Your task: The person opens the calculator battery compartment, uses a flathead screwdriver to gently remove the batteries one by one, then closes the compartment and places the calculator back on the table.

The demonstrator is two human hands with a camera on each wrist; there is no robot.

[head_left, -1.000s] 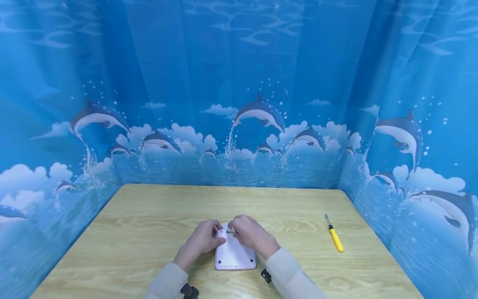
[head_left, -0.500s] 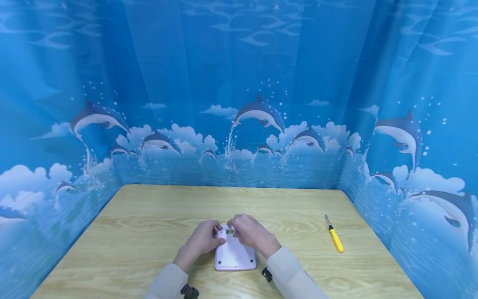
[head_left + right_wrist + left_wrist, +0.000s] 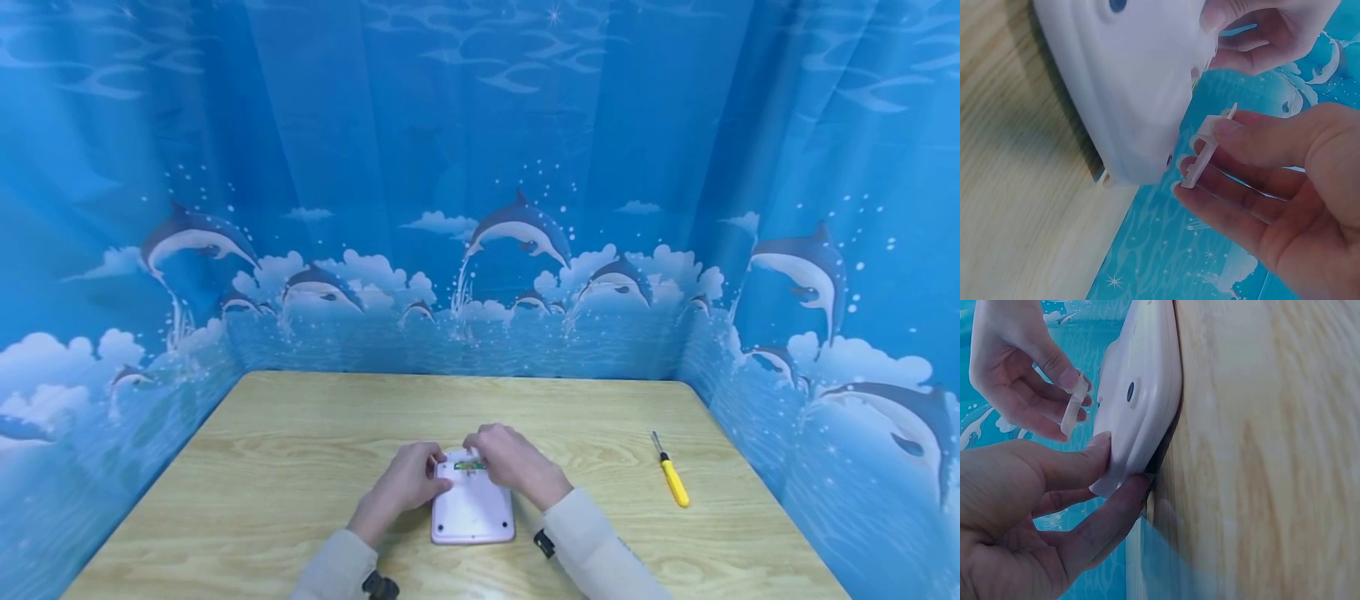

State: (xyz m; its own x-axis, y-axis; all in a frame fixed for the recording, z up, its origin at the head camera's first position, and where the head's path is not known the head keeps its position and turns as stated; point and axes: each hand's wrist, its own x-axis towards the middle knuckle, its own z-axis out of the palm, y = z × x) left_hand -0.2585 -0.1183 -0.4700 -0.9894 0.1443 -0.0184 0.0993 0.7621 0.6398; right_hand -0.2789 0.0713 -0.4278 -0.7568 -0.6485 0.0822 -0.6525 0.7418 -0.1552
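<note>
A flat pale pink device (image 3: pixel 472 504), calculator-like, lies with its screwed back facing up on the table. Near its far edge a battery compartment (image 3: pixel 470 467) is uncovered, with green and yellow showing inside. My left hand (image 3: pixel 408 477) grips the device's far left corner, thumb on the back and a finger at the edge underneath, as the left wrist view shows. Between thumb and fingers my right hand (image 3: pixel 517 465) pinches a small white battery cover (image 3: pixel 1202 156). In the right wrist view the cover is apart from the device, just off its far edge.
A yellow-handled screwdriver (image 3: pixel 675 482) lies to the right on the wood-grain table (image 3: pixel 300 433). Behind and at both sides hangs a blue curtain (image 3: pixel 465 167) printed with dolphins.
The right hand has lifted the battery cover away, up and to the right, and the compartment has come fully into sight. The left hand and the device have stayed put.
</note>
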